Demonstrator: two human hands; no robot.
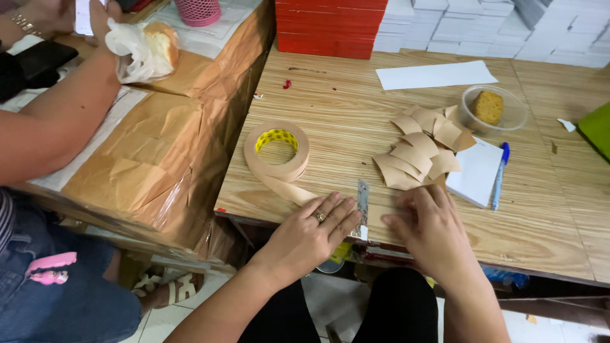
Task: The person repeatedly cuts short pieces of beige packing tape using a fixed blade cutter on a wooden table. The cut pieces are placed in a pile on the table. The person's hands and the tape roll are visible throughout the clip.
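My left hand [311, 232], with a ring on one finger, lies flat on the loose end of a brown paper tape strip [292, 189] at the wooden table's front edge. The strip runs back to a tape roll [277, 151] with a yellow core. A thin metal blade [363, 202] rests across the strip between my hands. My right hand [427, 225] presses its fingers on the tape just right of the blade. A pile of cut brown tape pieces [420, 149] lies beyond my right hand.
A white notepad [475, 170] and blue pen [501, 174] lie at right; a clear tub with a yellow sponge [488, 107] behind them. Red and white box stacks [330, 28] line the back. At left, another person's arm [57, 121] rests on brown-wrapped parcels [152, 152].
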